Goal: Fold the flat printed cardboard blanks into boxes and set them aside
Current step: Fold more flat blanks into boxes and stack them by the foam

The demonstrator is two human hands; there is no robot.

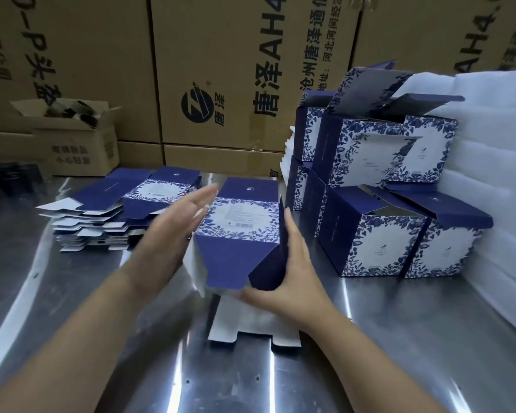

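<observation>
A half-opened blue and white floral box [239, 225] stands in the middle of the metal table [399, 338], its bottom flaps spread toward me. My left hand [173, 234] lies flat with straight fingers against the box's left side, blurred by motion. My right hand [286, 272] presses on the right side flap, fingers mostly straight, thumb near the lower flap. A stack of flat blanks [113, 210] lies to the left. Several folded boxes [379, 186] are piled at the right with lids up.
Large brown shipping cartons [221, 70] wall off the back. A small open carton [75, 135] sits at the back left beside dark objects [9, 177]. White foam sheets [495, 162] fill the right side. A white blank [251, 320] lies under the box.
</observation>
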